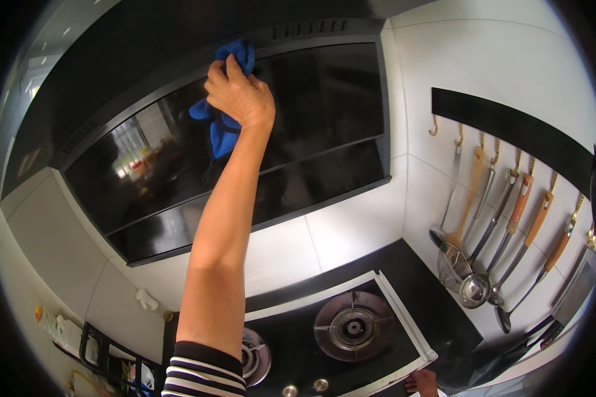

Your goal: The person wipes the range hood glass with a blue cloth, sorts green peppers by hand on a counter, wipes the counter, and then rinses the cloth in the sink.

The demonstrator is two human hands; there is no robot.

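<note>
A blue cloth [238, 53] is bunched under the fingers of my left hand [243, 97]. That hand is raised against the upper frame of a glossy black range hood [328, 99]. More blue shows on the panel below the wrist; whether it is cloth or a reflection I cannot tell. At the bottom right, my right hand [422, 383] touches the white-edged front corner of a gas stove [298, 342], its fingers slightly apart with nothing seen in them. Part of that hand is cut off by the picture's edge.
Ladles, a wooden-handled spatula and a wire strainer [454, 265] hang from a black rail [506, 129] on the right wall. Cleaver-like blades [573, 293] are at the far right. A burner [354, 326] lies below the hood. A black rack [114, 357] holds items at lower left.
</note>
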